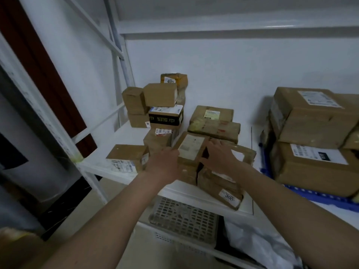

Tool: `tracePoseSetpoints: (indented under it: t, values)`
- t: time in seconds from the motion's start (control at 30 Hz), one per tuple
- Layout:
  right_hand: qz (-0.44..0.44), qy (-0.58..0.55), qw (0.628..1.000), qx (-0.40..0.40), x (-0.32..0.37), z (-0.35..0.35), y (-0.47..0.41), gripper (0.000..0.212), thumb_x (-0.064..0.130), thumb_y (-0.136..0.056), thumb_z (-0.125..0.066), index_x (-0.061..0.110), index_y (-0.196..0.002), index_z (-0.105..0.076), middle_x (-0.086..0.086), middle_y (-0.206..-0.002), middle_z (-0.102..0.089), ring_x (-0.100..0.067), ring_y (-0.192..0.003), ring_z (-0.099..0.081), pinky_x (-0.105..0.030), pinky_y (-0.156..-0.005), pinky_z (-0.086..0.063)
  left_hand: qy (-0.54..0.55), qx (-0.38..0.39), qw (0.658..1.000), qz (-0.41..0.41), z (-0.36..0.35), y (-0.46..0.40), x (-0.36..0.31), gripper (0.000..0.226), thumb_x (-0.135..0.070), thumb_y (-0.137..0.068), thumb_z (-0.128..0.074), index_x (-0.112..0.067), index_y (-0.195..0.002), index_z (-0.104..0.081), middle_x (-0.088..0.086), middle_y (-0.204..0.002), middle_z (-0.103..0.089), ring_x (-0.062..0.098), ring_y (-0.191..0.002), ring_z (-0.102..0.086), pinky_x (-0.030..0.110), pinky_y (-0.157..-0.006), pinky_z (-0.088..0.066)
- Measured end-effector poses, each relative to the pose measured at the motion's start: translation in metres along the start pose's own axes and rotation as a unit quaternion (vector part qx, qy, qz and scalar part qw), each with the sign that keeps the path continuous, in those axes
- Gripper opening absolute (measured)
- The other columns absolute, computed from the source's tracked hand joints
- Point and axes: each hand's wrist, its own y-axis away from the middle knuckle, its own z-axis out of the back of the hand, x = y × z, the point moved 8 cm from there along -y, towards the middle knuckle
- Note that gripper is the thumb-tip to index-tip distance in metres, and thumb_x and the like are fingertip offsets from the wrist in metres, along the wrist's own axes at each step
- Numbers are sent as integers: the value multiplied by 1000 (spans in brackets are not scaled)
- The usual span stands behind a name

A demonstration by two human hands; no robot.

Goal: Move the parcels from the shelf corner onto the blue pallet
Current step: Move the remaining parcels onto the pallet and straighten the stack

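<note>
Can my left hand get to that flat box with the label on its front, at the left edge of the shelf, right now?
Probably yes: the flat box lies just beside the left hand, nothing between them.

Looking forward and down from head height, wide-angle, bending straight lines near the edges. Facing the corner of a white shelf (124,136) at arm's reach, taking in cardboard parcels (163,105) at centre, a blue pallet (318,197) at right, a crate (184,220) underneath.
</note>
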Motion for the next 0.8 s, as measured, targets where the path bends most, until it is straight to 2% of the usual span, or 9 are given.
tracePoseSetpoints:
  t: [0.1,0.2,0.37,0.4,0.47,0.6,0.67,0.7,0.8]
  values:
    - [-29,-3,1000,-6,-15,8,-24,51,36,-92,-53,10,-134,-42,-14,-140,-40,-36,-129,-35,-45,-102,-35,35,2,999,-21,1,-26,-1,41,-38,-93,-51,-21,-130,-49,3,-133,-49,22,-117,-50,34,-92,-45]
    - [-46,-22,998,-20,-31,19,-51,48,33,-93,-52,8,-132,-42,-15,-140,-41,-34,-129,-36,-43,-105,-32,34,2,998,-48,5,-60,-8,36,-37,-94,-52,-18,-125,-51,4,-131,-50,23,-115,-49,33,-88,-42]
    - [-96,-45,994,-29,-75,41,-106,44,33,-95,-47,5,-128,-48,-15,-130,-50,-33,-119,-46,-39,-100,-34,94,-5,994,-57,23,-136,-31,20,-42,-92,-53,-26,-103,-53,-5,-96,-55,19,-93,-57,28,-61,-42]
    - [-109,-58,992,-31,-87,44,-117,40,33,-95,-46,5,-124,-52,-16,-126,-54,-33,-113,-50,-39,-97,-38,114,3,992,-55,23,-155,-37,22,-43,-92,-52,-26,-105,-54,-4,-98,-57,21,-94,-59,29,-64,-46]
    - [-137,-105,984,-37,-110,48,-137,34,31,-95,-49,6,-116,-59,-17,-117,-60,-33,-104,-56,-37,-87,-43,149,22,988,-31,19,-193,-42,43,-48,-90,-50,-23,-126,-49,3,-119,-56,26,-106,-56,39,-83,-51]
    - [-213,-207,954,-32,-155,39,-172,35,26,-96,-49,2,-120,-57,-18,-118,-60,-31,-99,-57,-31,-74,-40,211,41,976,30,1,-258,-42,65,-48,-94,-47,-16,-148,-29,10,-150,-35,30,-132,-39,41,-105,-38]
    - [-250,-249,936,-16,-173,28,-188,29,22,-96,-46,0,-110,-58,-16,-108,-59,-26,-90,-56,-30,-71,-41,222,36,973,56,-10,-284,-39,65,-43,-97,-45,-15,-150,-23,10,-153,-30,30,-137,-33,40,-105,-35]
    - [-266,-270,925,-10,-181,22,-195,23,21,-96,-45,1,-97,-58,-13,-99,-58,-23,-82,-55,-29,-66,-41,224,34,972,68,-16,-295,-37,63,-41,-97,-45,-14,-150,-23,10,-152,-31,30,-136,-34,40,-102,-37]
    - [-307,-327,894,3,-197,7,-213,25,14,-93,-45,9,-69,-50,-8,-78,-55,-18,-63,-50,-26,-51,-38,257,45,959,107,-35,-324,-27,60,-38,-98,-44,-13,-149,-25,11,-145,-39,28,-126,-44,33,-80,-41]
